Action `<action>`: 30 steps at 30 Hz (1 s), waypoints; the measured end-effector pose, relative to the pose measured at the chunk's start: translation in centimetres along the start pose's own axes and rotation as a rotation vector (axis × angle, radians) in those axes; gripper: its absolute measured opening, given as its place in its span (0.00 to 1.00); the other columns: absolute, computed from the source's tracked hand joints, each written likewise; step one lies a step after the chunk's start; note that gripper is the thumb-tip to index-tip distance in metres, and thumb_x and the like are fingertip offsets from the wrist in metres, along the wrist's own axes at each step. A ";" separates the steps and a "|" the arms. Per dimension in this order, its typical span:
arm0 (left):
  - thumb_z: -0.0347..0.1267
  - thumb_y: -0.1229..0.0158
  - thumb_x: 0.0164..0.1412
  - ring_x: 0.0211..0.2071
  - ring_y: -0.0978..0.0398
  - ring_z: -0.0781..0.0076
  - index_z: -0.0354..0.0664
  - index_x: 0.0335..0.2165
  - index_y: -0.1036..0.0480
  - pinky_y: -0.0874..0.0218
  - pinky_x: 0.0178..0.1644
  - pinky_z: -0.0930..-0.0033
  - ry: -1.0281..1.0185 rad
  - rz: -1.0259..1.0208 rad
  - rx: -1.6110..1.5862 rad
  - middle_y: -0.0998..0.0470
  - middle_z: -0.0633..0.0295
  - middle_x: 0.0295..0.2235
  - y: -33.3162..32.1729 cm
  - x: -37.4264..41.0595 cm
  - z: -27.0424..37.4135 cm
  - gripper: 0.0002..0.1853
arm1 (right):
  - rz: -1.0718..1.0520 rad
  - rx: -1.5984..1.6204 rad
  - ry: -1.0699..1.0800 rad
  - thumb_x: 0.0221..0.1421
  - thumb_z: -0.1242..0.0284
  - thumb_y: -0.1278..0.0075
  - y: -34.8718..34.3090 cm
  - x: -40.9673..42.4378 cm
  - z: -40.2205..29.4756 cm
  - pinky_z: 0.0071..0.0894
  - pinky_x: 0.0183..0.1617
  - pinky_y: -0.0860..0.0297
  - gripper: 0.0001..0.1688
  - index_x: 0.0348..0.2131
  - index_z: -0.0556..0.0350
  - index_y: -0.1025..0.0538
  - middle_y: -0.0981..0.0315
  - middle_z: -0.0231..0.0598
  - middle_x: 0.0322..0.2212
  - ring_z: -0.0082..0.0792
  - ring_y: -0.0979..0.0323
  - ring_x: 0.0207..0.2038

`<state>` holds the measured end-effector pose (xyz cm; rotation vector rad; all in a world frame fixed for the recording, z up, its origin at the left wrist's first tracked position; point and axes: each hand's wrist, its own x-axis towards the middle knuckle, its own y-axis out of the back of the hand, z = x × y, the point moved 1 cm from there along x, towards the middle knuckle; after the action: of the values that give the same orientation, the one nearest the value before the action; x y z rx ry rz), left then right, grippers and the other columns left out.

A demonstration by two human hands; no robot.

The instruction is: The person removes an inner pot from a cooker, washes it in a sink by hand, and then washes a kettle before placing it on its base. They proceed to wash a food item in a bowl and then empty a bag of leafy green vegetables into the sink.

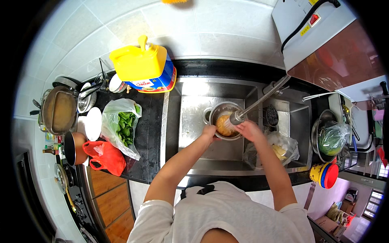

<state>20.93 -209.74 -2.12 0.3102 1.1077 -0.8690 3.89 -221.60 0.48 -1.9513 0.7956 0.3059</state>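
Over the left basin of a stainless steel sink [194,141], my left hand [210,132] grips the rim of a round metal bowl [226,105]. Water runs from the spray head of a flexible faucet [235,118] into the bowl, onto orange-yellow food [223,124] that I cannot name for certain. My right hand [248,130] is at the bowl's right side, close to the spray head; its fingertips are partly hidden, and whether they hold anything does not show. A small metal cup [207,114] stands just left of the bowl.
Left of the sink are a plastic bag of leafy greens [126,126], a red plastic bag [106,158] and a yellow-and-blue Labour detergent jug [139,65]. A clear bag with pale pieces [281,148] lies at the right basin. Further right stands a metal bowl [316,136] with a bagged green vegetable.
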 end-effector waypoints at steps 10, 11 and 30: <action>0.26 0.57 0.54 0.26 0.25 0.57 0.33 0.41 0.38 0.29 0.21 0.58 -0.055 0.000 0.005 0.27 0.48 0.31 0.5 -1.1 -0.2 0.14 | 0.892 -0.371 0.903 0.55 0.69 0.58 8.0 -0.1 -19.7 0.28 0.49 0.41 0.24 0.52 0.51 0.39 0.33 0.32 0.38 0.27 0.37 0.43; 0.28 0.57 0.55 0.26 0.25 0.57 0.31 0.40 0.37 0.28 0.23 0.58 -0.066 -0.003 0.012 0.27 0.48 0.31 0.4 -1.3 -0.2 0.14 | 0.802 -0.436 0.892 0.55 0.70 0.58 8.7 0.0 -20.5 0.25 0.49 0.42 0.23 0.51 0.53 0.38 0.33 0.32 0.40 0.26 0.37 0.44; 0.23 0.56 0.48 0.20 0.25 0.62 0.28 0.34 0.33 0.30 0.18 0.64 -0.233 0.315 -0.197 0.26 0.50 0.26 8.1 -10.3 -0.9 0.13 | 0.301 -0.560 0.345 0.57 0.67 0.63 -3.4 -2.7 6.8 0.24 0.29 0.32 0.17 0.44 0.57 0.36 0.34 0.38 0.34 0.27 0.31 0.27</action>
<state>24.63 -199.27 4.89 0.2061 0.8886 -0.4976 4.84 -213.60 0.89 -2.4438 1.3463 0.4087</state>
